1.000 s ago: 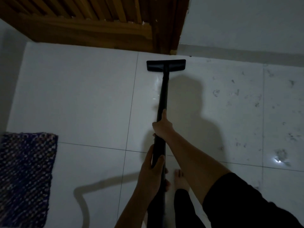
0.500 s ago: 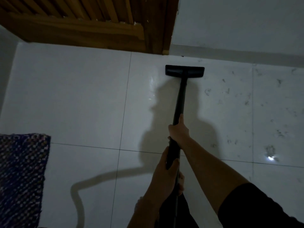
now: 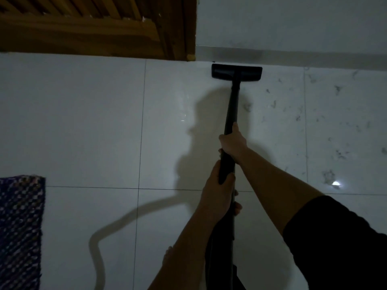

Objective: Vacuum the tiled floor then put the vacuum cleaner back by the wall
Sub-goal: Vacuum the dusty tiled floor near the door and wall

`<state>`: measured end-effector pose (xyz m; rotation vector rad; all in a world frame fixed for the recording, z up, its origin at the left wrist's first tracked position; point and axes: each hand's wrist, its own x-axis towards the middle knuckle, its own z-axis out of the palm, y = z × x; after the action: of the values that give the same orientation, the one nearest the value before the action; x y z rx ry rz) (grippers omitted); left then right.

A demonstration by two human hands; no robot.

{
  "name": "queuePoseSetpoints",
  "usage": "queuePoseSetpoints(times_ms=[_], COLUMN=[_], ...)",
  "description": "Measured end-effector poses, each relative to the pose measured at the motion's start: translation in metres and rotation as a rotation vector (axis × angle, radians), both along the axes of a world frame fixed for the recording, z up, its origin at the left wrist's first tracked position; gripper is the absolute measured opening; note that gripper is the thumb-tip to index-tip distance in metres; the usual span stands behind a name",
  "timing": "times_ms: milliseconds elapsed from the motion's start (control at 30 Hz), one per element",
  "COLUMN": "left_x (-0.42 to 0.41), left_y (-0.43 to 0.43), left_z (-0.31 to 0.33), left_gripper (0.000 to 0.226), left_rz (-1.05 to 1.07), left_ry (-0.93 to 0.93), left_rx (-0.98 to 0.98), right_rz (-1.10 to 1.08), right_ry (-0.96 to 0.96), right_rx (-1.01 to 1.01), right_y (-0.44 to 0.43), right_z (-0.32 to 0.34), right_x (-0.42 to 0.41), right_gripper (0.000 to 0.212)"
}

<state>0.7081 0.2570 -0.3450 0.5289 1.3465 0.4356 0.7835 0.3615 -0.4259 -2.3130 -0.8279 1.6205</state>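
- Right hand [image 3: 232, 143] grips the vacuum tube [image 3: 231, 105] ahead, left hand [image 3: 217, 191] behind — spread for push and steering.
- Nozzle [image 3: 236, 72] sits at 12 o'clock, just beside the wall [image 3: 293, 28]; dust [image 3: 247, 107] lies toward 3 o'clock.

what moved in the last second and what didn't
The vacuum's floor head slid right, from in front of the wooden door to the wall's skirting. The left hand and right hand kept gripping the wand; the rug stayed put.
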Motion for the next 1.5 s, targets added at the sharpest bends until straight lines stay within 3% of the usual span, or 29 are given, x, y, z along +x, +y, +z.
queuePoseSetpoints(times_ms=[933, 1500], left_x=[0.078, 0.051], left_y=[-0.005, -0.054], left_z=[0.000, 0.016], left_gripper=[0.044, 0.047], left_rz=[-0.157, -0.186], left_ry=[-0.083, -0.036], left_rx=[-0.067, -0.051], right_rz=[-0.185, -0.205], right_ry=[-0.090, -0.040], right_rx=[-0.001, -0.043], right_y=[-0.023, -0.073], right_z=[-0.003, 0.014], right_x=[0.102, 0.073], right_gripper=[0.065, 0.071])
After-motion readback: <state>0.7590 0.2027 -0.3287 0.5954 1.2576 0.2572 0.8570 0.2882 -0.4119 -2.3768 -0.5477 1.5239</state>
